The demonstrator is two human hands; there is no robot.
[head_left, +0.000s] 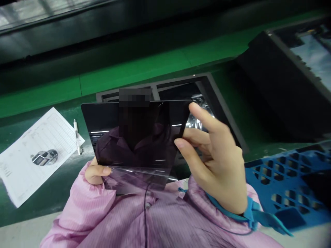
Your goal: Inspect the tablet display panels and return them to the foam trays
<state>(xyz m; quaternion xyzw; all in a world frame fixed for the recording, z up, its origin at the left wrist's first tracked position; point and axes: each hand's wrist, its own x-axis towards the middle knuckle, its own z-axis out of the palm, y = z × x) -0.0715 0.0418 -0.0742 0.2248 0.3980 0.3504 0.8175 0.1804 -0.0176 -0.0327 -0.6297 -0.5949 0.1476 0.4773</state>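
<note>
A glossy black flat panel (139, 156), resembling a screen or glass plate, is held tilted in front of my chest and mirrors my clothing. My left hand (96, 173) grips its lower left corner, thumb on the front and the other fingers hidden behind. Along the lower edge, a clear film (144, 177) hangs loose and creased near that thumb. On the right, my right hand (219, 162) has its index fingertip at the upper corner and its thumb by the side edge. Its remaining fingers curl partly behind the panel.
Behind the panel lies a grey-framed black tray (227, 117) with shiny plastic in it. Left are a printed sheet (28, 162), a small metallic device (45, 157) and a pen (77, 136). A blue perforated crate (266, 196) and a large black box (279, 86) stand right.
</note>
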